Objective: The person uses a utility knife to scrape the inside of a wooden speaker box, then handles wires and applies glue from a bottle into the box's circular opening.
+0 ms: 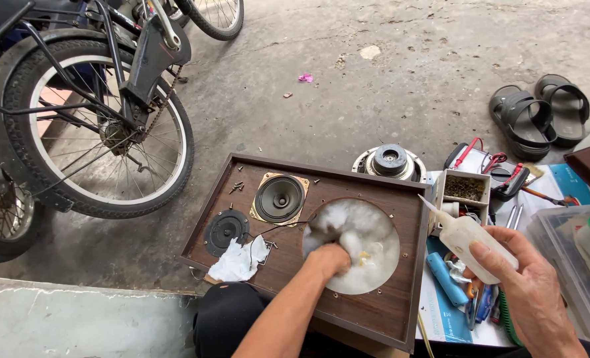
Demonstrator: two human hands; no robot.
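Observation:
A brown wooden speaker cabinet lies face up on the concrete floor. Its large round opening shows white stuffing. My left hand reaches into that opening, fingers buried in the stuffing, so its grip is hidden. A mid-size speaker cone and a small black tweeter sit in the panel to the left. My right hand holds a whitish squeeze bottle with a pointed nozzle aimed toward the cabinet's right edge. A crumpled white cloth lies on the panel.
A removed woofer lies behind the cabinet. To the right are a small box of screws, a multimeter with leads, several tools and a clear plastic bin. A bicycle wheel stands at left, black sandals at far right.

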